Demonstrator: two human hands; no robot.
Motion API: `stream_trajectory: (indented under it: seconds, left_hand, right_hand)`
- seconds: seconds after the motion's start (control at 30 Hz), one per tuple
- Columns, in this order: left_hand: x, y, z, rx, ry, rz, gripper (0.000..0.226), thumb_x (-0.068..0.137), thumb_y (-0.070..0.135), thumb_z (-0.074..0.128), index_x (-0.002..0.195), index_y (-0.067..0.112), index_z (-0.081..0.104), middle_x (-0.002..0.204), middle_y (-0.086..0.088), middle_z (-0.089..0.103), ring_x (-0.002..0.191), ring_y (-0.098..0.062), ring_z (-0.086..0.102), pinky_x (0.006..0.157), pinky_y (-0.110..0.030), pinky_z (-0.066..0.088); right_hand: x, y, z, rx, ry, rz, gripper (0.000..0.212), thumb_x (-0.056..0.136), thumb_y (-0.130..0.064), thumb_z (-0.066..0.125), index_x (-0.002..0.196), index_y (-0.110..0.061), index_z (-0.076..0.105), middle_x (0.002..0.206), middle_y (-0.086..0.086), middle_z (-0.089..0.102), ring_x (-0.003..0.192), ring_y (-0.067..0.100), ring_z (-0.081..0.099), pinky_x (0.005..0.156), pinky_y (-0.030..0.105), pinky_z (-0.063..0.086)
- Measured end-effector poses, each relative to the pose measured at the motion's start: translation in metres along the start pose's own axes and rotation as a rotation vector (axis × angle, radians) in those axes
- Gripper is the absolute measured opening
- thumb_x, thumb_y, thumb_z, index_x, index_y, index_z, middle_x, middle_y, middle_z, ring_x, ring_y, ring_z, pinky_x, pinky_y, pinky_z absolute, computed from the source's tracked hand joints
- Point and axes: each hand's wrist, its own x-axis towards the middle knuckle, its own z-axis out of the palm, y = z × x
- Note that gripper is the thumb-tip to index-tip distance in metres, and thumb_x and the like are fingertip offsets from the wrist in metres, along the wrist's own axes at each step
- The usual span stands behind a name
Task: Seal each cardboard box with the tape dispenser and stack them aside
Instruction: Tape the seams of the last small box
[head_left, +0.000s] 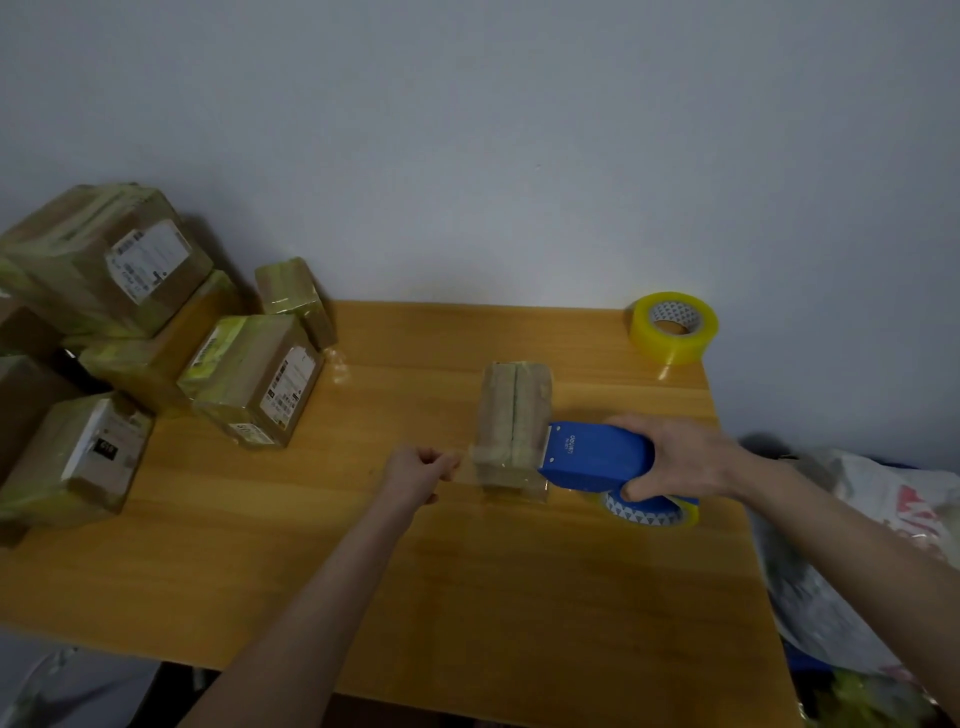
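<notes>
From the head view, a small cardboard box (514, 415) stands near the middle of the table (467, 597), its top seam running away from the person. The right hand (680, 457) is wrapped around the blue tape dispenser (597, 457), whose cutter end touches the box's near right corner. The left hand (421, 470), fingers curled, appears to pinch the free end of the clear tape (467, 470) just beside the box's near left corner, though the film is faint and hard to trace. The strip seems to cross the box's near end low down, so the likely trouble is a seal that misses the flaps. With both hands busy, nothing pins the box, and a pull from the dispenser could drag or tip such a light thing. If the left hand slackens, the tape may fold back on itself or stick to the table, where a glossy patch already shows under the box. A skewed cut could leave a loose tail. The pile of sealed boxes (156, 332) at the left edge sits unevenly, some tilted, so another box set on top could slide off. The spare roll (674, 326) lies well apart at the far right corner, near the edge, and a bag (883, 519) lies beside the table on the right.
</notes>
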Motion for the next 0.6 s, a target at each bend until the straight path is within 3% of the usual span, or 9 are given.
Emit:
stream_trajectory:
  seconds: [0.2, 0.27, 0.33, 0.37, 0.43, 0.53, 0.57, 0.6]
  left_hand:
    - [0.005, 0.002, 0.01, 0.406, -0.021, 0.193, 0.032, 0.096, 0.041, 0.05, 0.086, 0.017, 0.068, 0.077, 0.0, 0.068, 0.065, -0.014, 0.062, 0.062, -0.033, 0.054]
    - [0.01, 0.002, 0.008, 0.623, -0.017, 0.254, 0.038, 0.098, 0.046, 0.043, 0.111, 0.019, 0.066, 0.099, -0.003, 0.069, 0.082, -0.018, 0.065, 0.068, -0.033, 0.052]
    - [0.014, -0.005, -0.001, 0.773, -0.06, 0.212, 0.052, 0.097, 0.05, 0.042, 0.141, 0.023, 0.044, 0.128, -0.005, 0.058, 0.109, -0.023, 0.059, 0.08, -0.032, 0.046]
    - [0.013, -0.01, -0.008, 0.802, -0.062, 0.169, 0.054, 0.097, 0.048, 0.044, 0.145, 0.023, 0.038, 0.134, -0.005, 0.054, 0.115, -0.024, 0.056, 0.085, -0.033, 0.046]
    - [0.004, -0.015, -0.019, 0.802, 0.064, 0.196, 0.045, 0.099, 0.036, 0.046, 0.142, 0.02, 0.043, 0.134, -0.005, 0.054, 0.114, -0.022, 0.056, 0.087, -0.035, 0.05]
    - [-0.026, -0.006, -0.003, 0.723, 0.292, 0.691, 0.035, 0.09, 0.008, 0.061, 0.124, 0.015, 0.061, 0.12, -0.006, 0.062, 0.1, -0.021, 0.062, 0.072, -0.031, 0.055]
    - [-0.039, 0.001, 0.01, 0.674, 0.269, 0.847, 0.041, 0.083, 0.002, 0.066, 0.122, 0.014, 0.063, 0.121, -0.007, 0.062, 0.103, -0.023, 0.063, 0.075, -0.033, 0.056]
    - [-0.048, 0.007, 0.024, 0.684, 0.184, 0.938, 0.051, 0.081, 0.001, 0.065, 0.129, 0.015, 0.058, 0.132, -0.006, 0.056, 0.116, -0.022, 0.058, 0.089, -0.037, 0.053]
  right_hand:
    - [0.005, 0.0, 0.005, 0.016, -0.036, 0.024, 0.069, 0.071, -0.032, 0.076, 0.13, -0.04, 0.042, 0.11, -0.007, 0.061, 0.099, 0.016, 0.059, 0.089, 0.041, 0.052]
    - [0.004, -0.001, 0.007, 0.032, -0.025, 0.015, 0.067, 0.071, -0.033, 0.076, 0.128, -0.041, 0.043, 0.108, -0.007, 0.061, 0.098, 0.015, 0.06, 0.088, 0.041, 0.053]
    - [0.001, 0.001, 0.007, 0.025, -0.019, 0.018, 0.066, 0.07, -0.035, 0.075, 0.128, -0.042, 0.042, 0.105, -0.01, 0.061, 0.095, 0.013, 0.06, 0.085, 0.037, 0.053]
    - [-0.001, 0.003, 0.008, 0.012, -0.011, 0.024, 0.067, 0.071, -0.036, 0.074, 0.128, -0.042, 0.041, 0.104, -0.011, 0.06, 0.094, 0.012, 0.059, 0.083, 0.036, 0.053]
    - [-0.006, 0.009, 0.01, -0.007, 0.019, 0.036, 0.068, 0.07, -0.039, 0.074, 0.129, -0.041, 0.04, 0.104, -0.011, 0.06, 0.093, 0.012, 0.059, 0.082, 0.037, 0.053]
    - [-0.005, 0.012, 0.016, -0.012, 0.037, 0.016, 0.069, 0.07, -0.041, 0.074, 0.13, -0.039, 0.041, 0.104, -0.01, 0.06, 0.093, 0.012, 0.059, 0.081, 0.038, 0.054]
    - [-0.004, 0.01, 0.018, -0.024, 0.034, 0.003, 0.071, 0.07, -0.044, 0.074, 0.131, -0.039, 0.039, 0.104, -0.011, 0.059, 0.093, 0.012, 0.058, 0.08, 0.037, 0.054]
    - [-0.003, 0.008, 0.018, -0.042, 0.029, -0.006, 0.073, 0.069, -0.05, 0.074, 0.132, -0.04, 0.038, 0.105, -0.012, 0.058, 0.094, 0.013, 0.058, 0.079, 0.036, 0.053]
